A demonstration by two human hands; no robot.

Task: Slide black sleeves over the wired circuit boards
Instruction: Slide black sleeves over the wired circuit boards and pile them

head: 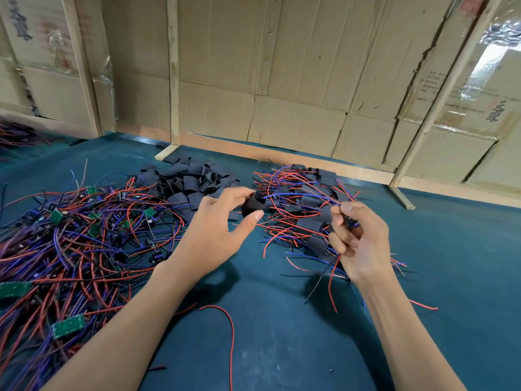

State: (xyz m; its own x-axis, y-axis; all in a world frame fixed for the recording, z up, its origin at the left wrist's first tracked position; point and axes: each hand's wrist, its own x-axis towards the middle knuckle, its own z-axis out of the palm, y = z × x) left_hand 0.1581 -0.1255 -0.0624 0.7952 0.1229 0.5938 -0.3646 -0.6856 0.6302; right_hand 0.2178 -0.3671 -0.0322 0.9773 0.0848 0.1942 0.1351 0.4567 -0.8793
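Left hand [217,227] pinching black sleeve [253,206]; right hand [359,241] curled around wired board [351,221].

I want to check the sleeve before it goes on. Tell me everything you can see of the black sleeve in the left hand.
The black sleeve is a short, matte tube that looks like thin, soft plastic. The left hand pinches it between thumb and fingers, above the green table. Its open end faces right, squeezed into a rounded mouth, and a blue wire reaches that mouth; whether the wire has entered cannot be told.
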